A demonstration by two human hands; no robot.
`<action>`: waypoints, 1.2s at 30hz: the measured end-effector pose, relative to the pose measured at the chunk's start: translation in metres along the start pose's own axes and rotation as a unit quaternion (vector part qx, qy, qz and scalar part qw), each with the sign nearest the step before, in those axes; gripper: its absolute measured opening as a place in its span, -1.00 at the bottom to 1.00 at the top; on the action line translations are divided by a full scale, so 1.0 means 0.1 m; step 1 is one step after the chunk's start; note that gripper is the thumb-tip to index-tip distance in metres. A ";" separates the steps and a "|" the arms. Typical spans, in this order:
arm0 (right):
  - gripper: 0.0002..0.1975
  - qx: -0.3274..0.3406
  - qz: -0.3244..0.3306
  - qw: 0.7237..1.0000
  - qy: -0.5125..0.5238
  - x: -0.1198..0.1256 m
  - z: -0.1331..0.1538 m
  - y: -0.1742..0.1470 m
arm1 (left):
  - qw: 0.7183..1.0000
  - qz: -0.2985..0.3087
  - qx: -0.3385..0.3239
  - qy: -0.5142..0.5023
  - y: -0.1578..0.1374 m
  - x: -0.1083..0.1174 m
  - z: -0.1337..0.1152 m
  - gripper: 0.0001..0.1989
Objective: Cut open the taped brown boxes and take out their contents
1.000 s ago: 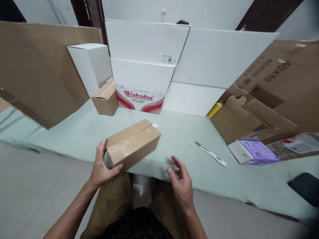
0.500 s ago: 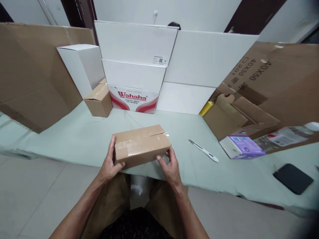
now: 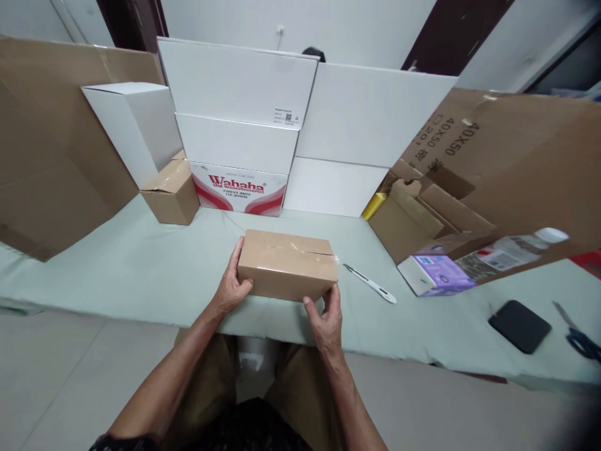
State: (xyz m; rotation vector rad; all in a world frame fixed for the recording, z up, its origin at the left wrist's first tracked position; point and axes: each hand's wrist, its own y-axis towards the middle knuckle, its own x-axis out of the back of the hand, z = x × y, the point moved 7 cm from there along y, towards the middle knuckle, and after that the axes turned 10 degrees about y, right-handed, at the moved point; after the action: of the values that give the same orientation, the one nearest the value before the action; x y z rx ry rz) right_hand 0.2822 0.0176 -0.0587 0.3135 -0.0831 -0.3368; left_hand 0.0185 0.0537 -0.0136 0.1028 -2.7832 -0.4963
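Between my two hands is a brown cardboard box (image 3: 287, 263) with clear tape along its top seam. My left hand (image 3: 232, 285) grips its left end, thumb on the front face and fingers along the side. At the lower right corner, my right hand (image 3: 325, 319) holds the other end, its thumb in front and its fingertips partly hidden behind the box. A white-handled craft knife (image 3: 370, 283) lies on the cloth just right of the box, apart from my right hand.
White boxes (image 3: 235, 141) form a wall at the back, beside a small brown carton (image 3: 171, 193). To the right are an open carton (image 3: 404, 219), a purple box (image 3: 436, 274), a plastic bottle (image 3: 516, 250), a black pad (image 3: 520, 326) and scissors (image 3: 582, 341). Pale green cloth (image 3: 141, 269) covers the table.
Both hands have moved the box slightly away from me and to the right, turning it squarer to the table. The view has shifted right, bringing the scissors into sight.
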 end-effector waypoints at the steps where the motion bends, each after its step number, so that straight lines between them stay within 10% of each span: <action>1: -0.16 -0.001 0.003 1.000 -0.002 0.00 -0.02 0.00 | 1.000 -0.002 0.002 0.000 0.00 -0.01 0.01 0.08; 24: -0.50 -0.024 0.007 0.994 -0.107 0.09 -0.27 0.00 | 0.995 0.010 0.064 -0.077 -0.27 -0.21 0.51 -0.07; 36: -0.38 -0.079 -0.013 0.991 -0.103 0.17 -0.41 0.02 | 0.907 -0.330 0.176 0.196 0.80 1.91 1.08 0.15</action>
State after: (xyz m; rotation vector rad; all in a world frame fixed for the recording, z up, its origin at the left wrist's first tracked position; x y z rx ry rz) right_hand 0.3039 0.0252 -0.0966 0.1220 -0.2548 -0.3990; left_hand -0.1982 0.1402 -0.0259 1.1172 -2.3445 -0.0818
